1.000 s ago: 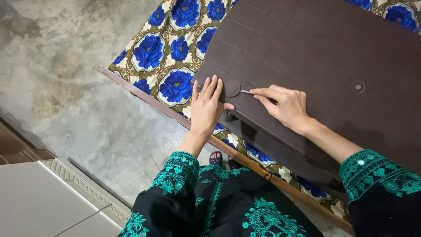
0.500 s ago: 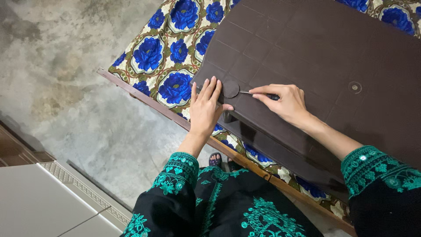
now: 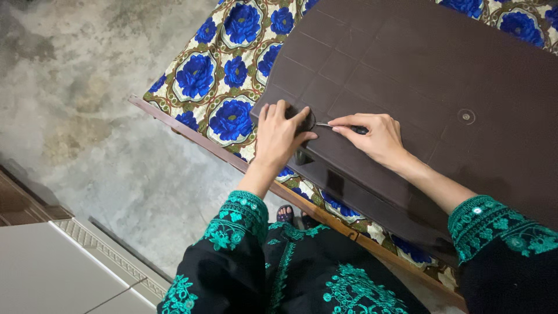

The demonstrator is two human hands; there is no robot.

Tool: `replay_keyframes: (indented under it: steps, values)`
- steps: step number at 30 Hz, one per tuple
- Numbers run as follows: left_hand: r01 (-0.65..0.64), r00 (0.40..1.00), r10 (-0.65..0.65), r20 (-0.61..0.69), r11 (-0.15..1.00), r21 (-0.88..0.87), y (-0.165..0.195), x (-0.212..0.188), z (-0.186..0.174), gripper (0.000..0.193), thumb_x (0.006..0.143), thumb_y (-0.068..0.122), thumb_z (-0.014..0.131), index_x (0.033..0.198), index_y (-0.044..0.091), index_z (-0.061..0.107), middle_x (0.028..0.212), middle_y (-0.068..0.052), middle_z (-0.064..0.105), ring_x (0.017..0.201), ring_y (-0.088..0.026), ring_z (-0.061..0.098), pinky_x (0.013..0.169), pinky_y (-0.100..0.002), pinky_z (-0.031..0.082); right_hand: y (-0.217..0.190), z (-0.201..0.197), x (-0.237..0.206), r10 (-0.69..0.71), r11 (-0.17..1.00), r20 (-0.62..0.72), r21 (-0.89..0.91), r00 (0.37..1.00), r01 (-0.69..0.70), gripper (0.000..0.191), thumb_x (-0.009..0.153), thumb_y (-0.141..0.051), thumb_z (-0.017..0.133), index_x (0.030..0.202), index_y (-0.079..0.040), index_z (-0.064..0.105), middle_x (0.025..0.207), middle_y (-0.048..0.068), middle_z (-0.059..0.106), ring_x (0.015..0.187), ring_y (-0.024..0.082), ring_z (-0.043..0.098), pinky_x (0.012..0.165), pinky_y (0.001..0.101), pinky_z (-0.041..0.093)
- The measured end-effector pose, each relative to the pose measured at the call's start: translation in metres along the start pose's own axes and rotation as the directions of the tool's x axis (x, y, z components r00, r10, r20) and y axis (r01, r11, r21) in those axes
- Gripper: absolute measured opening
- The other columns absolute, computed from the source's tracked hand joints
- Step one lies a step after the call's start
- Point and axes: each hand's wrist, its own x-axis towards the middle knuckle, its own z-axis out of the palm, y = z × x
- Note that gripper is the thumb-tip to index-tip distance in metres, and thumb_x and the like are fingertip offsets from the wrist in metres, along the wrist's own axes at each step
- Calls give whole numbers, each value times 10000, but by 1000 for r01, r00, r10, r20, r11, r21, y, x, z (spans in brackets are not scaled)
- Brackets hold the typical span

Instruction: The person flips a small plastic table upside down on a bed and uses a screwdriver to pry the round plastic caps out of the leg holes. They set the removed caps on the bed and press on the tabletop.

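Fingers of the right hand [image 3: 375, 138] pinched a thin tool [image 3: 340, 125], while the left hand [image 3: 281, 135] lay spread, pressing a round fitting [image 3: 307, 121] on the dark brown panel [image 3: 418, 75]. That panel rested on a blue-flowered cloth [image 3: 224, 75] over a wooden-edged bed [image 3: 192, 135], above a mottled concrete floor [image 3: 81, 104].

1. Two hands: the left hand [image 3: 279, 135] and the right hand [image 3: 372, 136].
2. One slim tool [image 3: 343, 127] with a dark handle.
3. One large brown panel [image 3: 418, 75].
4. One round fitting [image 3: 465, 116] on the panel.
5. One blue-flowered cloth [image 3: 215, 81].
6. Two embroidered green cuffs [image 3: 235, 218].
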Motion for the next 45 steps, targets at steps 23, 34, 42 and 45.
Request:
replay_keyframes:
  steps: [23,34,42,45]
  values:
    - [-464,804,507,311,862,-206,-13,49,-20,392,699,-6,687,1071,115,657,1065,-68,608,1061,-301,621,880,-407,543,-10,-12,-14,-91,994,-10,-55,996,91,195,920,-295,745,1093,-242,815,979,-8,801,812,159,762,681,311,576]
    - [-576,689,645,330,764,-291,-16,75,2,278,664,11,746,882,145,638,992,-81,597,1010,-320,621,860,-435,521,-28,-15,-21,-44,985,-3,-165,999,43,212,903,-303,752,1096,-250,823,925,12,789,752,193,737,655,331,578]
    - [-543,681,642,352,765,-345,-22,75,10,276,655,13,758,865,140,631,971,-106,586,969,-349,619,826,-457,510,-37,-12,-17,-76,989,-23,-129,997,72,236,881,-323,756,1084,-219,813,889,27,782,652,171,718,576,301,580]
    - [-531,706,639,306,763,-369,-24,74,9,264,688,5,743,883,145,634,967,-92,590,970,-337,624,827,-455,523,-37,-9,-16,-139,982,-58,-134,989,131,241,893,-317,755,1094,-192,802,954,39,776,654,159,713,573,297,575]
